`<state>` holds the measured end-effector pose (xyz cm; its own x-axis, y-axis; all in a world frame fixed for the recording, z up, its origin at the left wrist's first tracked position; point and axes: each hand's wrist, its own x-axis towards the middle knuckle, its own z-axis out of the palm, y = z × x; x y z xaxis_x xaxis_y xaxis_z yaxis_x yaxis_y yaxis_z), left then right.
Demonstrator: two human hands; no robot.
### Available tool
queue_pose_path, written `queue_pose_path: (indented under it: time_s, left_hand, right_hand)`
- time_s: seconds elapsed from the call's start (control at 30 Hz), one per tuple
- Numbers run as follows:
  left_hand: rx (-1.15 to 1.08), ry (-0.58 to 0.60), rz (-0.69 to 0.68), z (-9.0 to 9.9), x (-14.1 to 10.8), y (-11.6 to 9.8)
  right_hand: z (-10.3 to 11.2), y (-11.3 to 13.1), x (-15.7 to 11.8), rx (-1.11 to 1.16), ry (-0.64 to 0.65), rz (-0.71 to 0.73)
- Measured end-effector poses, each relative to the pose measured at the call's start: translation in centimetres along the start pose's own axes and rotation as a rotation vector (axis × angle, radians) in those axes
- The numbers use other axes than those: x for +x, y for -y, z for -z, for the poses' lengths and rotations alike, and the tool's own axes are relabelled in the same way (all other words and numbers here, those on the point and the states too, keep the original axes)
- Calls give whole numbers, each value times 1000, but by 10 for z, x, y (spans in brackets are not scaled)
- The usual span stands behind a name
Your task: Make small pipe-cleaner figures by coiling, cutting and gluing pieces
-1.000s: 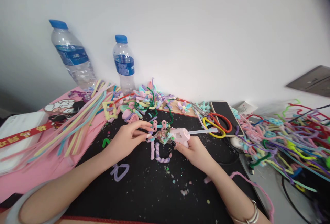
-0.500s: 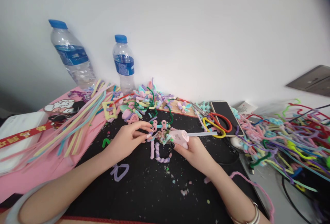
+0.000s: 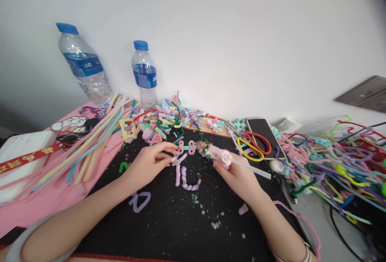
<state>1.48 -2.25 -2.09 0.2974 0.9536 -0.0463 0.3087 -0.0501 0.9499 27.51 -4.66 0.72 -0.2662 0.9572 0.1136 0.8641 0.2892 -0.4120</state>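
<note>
A: What can you read over there?

B: Little for certain. Both clear bottles, the left one [image 3: 83, 81] and the right one [image 3: 147, 96], wear blue labels with white characters, too small for me to make out. The red strap [image 3: 30, 158] has gold characters (cut off by the edge of the view), and it lies across a flat white object [image 3: 33, 138].

A: Anything in the bottles?

B: They're see-through and have blue caps on, but I can't tell how full they are.

A: And the hands?

B: Apart. The left hand [image 3: 153, 157] pinches a small lilac strip [image 3: 182, 158] between thumb and fingertips, just above the purple fuzzy shapes [image 3: 189, 187] on the black mat [image 3: 169, 230]. The right hand [image 3: 238, 179] is wrapped round a pink glue gun [image 3: 220, 154].

A: Where does that point?

B: Leftward, over the mat, its bit-crusted nozzle [image 3: 203, 148] right by the pink figure-eights [image 3: 191, 147]; whether they touch, I can't tell. A translucent glue stick [image 3: 256, 169] pokes out behind, towards the right.
</note>
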Motion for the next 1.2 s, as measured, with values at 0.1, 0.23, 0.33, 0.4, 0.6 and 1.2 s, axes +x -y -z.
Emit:
queue_pose_path:
  time_s: [0.1, 0.23, 0.33, 0.4, 0.6, 1.2]
  left_hand:
    - [7, -24, -22, 0, 0, -1]
    - [24, -53, -40, 1, 0, -3]
    - [55, -62, -45, 1, -1, -5]
    - [58, -64, -55, 1, -3, -6]
    - [11, -65, -91, 1, -5, -7]
    - [-285, -19, 8, -5, -9, -12]
  right_hand:
    - [7, -7, 2, -140, -62, -42]
    - [5, -21, 6, -273, -102, -55]
    - [-2, -32, 9, -346, -107, -84]
    - [-6, -37, 11, -364, -102, -88]
    - [2, -32, 10, -321, -201, -60]
    - [-17, 52, 28, 524, -103, 128]
